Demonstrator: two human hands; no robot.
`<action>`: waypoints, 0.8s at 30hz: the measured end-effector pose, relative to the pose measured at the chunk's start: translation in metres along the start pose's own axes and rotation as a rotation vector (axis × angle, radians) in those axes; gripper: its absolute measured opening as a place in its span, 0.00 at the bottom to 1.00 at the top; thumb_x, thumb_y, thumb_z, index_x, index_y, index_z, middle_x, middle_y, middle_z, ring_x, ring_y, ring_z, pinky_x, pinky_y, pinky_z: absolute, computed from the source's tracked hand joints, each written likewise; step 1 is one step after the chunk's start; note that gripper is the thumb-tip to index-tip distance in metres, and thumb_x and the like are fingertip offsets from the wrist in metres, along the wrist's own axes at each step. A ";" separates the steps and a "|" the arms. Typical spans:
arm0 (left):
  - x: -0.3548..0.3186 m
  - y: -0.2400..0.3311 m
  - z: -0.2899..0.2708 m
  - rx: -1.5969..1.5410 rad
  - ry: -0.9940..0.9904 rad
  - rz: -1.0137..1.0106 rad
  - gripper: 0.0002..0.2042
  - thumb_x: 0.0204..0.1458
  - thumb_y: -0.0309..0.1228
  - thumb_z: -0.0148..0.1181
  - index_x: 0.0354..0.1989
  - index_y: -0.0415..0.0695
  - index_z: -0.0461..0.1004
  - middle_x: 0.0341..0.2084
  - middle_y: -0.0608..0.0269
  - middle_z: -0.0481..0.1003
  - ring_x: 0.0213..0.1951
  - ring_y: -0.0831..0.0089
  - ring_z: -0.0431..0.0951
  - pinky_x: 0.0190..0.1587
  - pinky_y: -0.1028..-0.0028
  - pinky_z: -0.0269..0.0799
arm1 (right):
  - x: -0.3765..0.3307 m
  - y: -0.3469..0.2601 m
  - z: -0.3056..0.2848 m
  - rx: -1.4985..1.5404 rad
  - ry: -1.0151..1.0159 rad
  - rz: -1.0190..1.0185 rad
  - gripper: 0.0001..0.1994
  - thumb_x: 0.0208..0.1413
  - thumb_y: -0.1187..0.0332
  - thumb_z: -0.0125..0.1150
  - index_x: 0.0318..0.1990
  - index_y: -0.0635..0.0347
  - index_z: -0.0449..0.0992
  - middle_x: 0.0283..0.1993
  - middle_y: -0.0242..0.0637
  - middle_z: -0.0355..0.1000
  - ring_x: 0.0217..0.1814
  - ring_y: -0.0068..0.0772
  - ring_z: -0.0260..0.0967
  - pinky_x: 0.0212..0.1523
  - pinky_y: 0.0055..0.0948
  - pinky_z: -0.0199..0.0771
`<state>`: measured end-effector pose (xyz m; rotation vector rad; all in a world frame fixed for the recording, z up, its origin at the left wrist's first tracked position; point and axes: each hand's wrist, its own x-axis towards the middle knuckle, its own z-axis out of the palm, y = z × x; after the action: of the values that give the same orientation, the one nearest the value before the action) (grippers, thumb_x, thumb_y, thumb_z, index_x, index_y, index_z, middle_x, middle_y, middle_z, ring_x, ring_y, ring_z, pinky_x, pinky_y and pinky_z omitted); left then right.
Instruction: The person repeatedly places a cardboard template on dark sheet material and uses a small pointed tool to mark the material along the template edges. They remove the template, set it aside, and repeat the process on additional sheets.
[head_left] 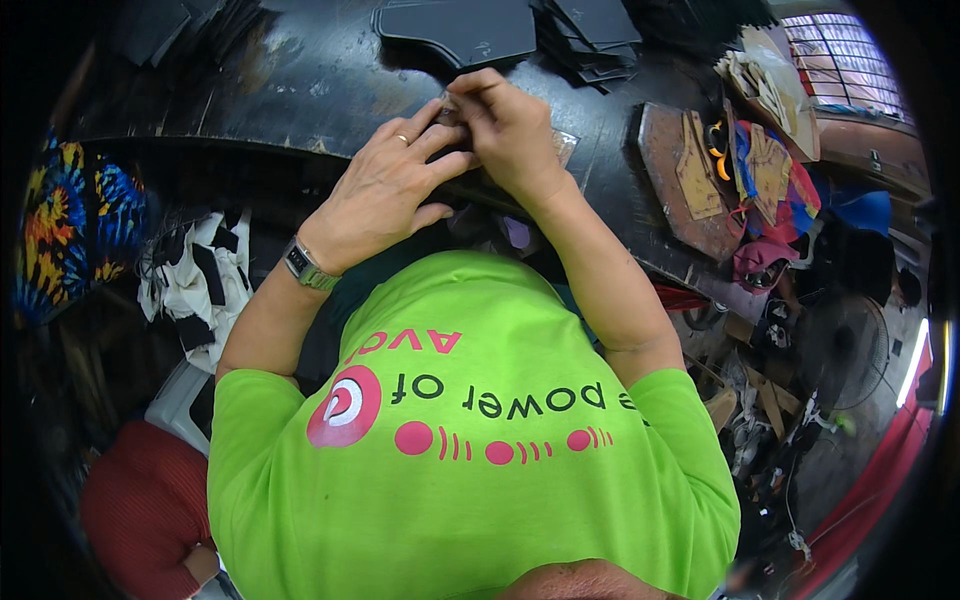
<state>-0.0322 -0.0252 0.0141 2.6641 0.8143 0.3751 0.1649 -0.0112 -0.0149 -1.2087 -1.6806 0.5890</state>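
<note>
My left hand reaches over the front edge of the black table, back up, with a ring and a wristwatch on it. Its thumb stands apart and the fingers are stretched towards my right hand. The right hand has its thumb and fingertips pinched together just above the left fingertips. Between the two hands a small brownish thing shows in part; the fingers hide its kind. A shiny, clear sheet, perhaps plastic, lies beside the right wrist.
Flat dark cut pieces lie stacked at the back, with more dark sheets beside them. On the right, a brown board holds tan templates and orange-handled scissors. White cloth hangs at left; a fan stands at right.
</note>
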 end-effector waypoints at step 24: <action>0.054 -0.019 -0.013 -0.146 0.582 -0.074 0.11 0.55 0.32 0.71 0.45 0.45 0.83 0.38 0.64 0.81 0.42 0.61 0.81 0.48 0.64 0.74 | -0.055 -0.010 -0.091 -0.378 -0.104 0.367 0.23 0.46 0.62 0.81 0.45 0.62 0.78 0.47 0.45 0.75 0.47 0.53 0.76 0.47 0.42 0.76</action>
<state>-0.0027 0.0242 0.0266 2.3958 0.9913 1.1742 0.2450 -0.0780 0.0094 -1.8106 -1.7165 0.5763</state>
